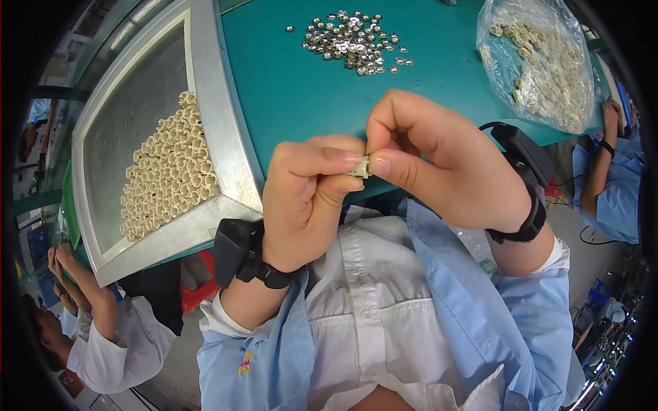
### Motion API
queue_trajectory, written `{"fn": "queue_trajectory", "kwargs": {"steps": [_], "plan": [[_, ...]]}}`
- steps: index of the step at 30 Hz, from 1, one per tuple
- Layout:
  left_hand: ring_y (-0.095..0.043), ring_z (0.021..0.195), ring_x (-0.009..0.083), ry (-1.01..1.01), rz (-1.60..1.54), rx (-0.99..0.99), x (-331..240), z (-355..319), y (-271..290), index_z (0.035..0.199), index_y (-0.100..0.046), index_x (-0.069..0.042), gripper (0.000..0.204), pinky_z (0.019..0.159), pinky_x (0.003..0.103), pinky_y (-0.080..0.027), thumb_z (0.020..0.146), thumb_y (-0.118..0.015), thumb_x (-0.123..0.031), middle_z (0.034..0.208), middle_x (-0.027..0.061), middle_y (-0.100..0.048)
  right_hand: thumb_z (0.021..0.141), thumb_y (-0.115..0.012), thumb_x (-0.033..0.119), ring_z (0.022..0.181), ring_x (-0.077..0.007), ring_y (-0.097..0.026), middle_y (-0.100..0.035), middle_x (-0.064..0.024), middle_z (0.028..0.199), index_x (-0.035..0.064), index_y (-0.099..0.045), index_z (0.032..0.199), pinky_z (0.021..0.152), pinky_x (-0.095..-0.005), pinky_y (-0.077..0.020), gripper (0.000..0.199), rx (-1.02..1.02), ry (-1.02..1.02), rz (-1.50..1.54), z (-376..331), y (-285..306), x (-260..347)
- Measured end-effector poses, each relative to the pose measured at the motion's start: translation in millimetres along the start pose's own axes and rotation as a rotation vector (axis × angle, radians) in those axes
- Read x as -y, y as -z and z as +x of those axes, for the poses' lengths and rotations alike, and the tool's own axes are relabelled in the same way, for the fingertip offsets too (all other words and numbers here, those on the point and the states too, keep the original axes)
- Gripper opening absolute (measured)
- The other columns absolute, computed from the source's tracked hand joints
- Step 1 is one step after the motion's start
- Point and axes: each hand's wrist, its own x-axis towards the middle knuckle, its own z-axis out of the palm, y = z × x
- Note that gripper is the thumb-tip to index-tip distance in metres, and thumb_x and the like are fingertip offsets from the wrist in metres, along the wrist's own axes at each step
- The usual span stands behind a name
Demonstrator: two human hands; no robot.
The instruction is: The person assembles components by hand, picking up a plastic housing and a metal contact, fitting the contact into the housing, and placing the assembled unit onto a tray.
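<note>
Between my two hands, close to my chest at the table's near edge, is a small cream-coloured ring-like part point(360, 168). My left hand point(308, 185) pinches it from the left with thumb and forefinger. From the other side, the thumb and forefinger of my right hand point(439, 161) close against it; whether a second small piece sits under those fingertips is hidden. Beyond my hands, a loose heap of shiny silver metal discs point(353, 42) lies on the green tabletop point(274, 89).
On the left, a metal-framed tray point(226, 103) holds many cream ring-shaped parts point(171, 171), packed together. A clear plastic bag point(541, 75) of similar parts lies at the far right. Co-workers sit on the left point(123, 335) and right point(613, 178).
</note>
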Motion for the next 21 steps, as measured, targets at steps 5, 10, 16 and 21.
{"fn": "queue_trajectory", "kwargs": {"steps": [5,10,16,21], "plan": [[-0.055,0.080,0.0137,0.002,0.031,-0.056,1.0,-0.4,-2.6,0.105,-0.040,-0.004,0.021,0.073,0.025,-0.045,0.089,-0.054,-0.005,0.099,0.0152,-0.056,0.090,-0.056,0.012,0.071,-0.0043,-0.043,-0.049,0.0024,0.079,0.0019,-0.052,0.089,0.062,-0.0191,-0.0363,0.011,-0.071,0.034,0.093,-2.2,-5.8,-5.8],[-0.055,0.083,0.0140,0.038,-0.140,-0.115,-0.3,-1.5,-7.0,0.105,-0.041,-0.004,0.021,0.075,0.026,-0.045,0.089,-0.055,-0.008,0.100,0.0151,-0.057,0.090,-0.055,0.011,0.071,-0.0049,-0.044,-0.051,0.0010,0.082,0.0004,-0.055,0.089,0.063,-0.0192,-0.0370,0.011,-0.196,0.341,-0.304,-4.8,-7.9,-7.8],[-0.056,0.085,0.0144,0.058,-0.167,-0.129,0.9,-3.1,-5.5,0.105,-0.041,-0.004,0.021,0.076,0.026,-0.045,0.090,-0.055,-0.009,0.101,0.0145,-0.057,0.090,-0.055,0.011,0.072,-0.0044,-0.044,-0.051,0.0014,0.082,0.0005,-0.053,0.089,0.063,-0.0189,-0.0373,0.010,-0.115,0.062,0.142,-4.8,-10.3,-3.8],[-0.056,0.084,0.0152,0.033,-0.088,-0.089,-1.9,-2.0,-2.5,0.105,-0.042,-0.004,0.021,0.075,0.027,-0.045,0.089,-0.055,-0.008,0.101,0.0150,-0.057,0.091,-0.055,0.013,0.074,-0.0031,-0.043,-0.049,0.0029,0.082,0.0025,-0.048,0.092,0.065,-0.0176,-0.0368,0.012,-0.017,-0.086,0.359,-5.5,-9.6,-2.3]]}}
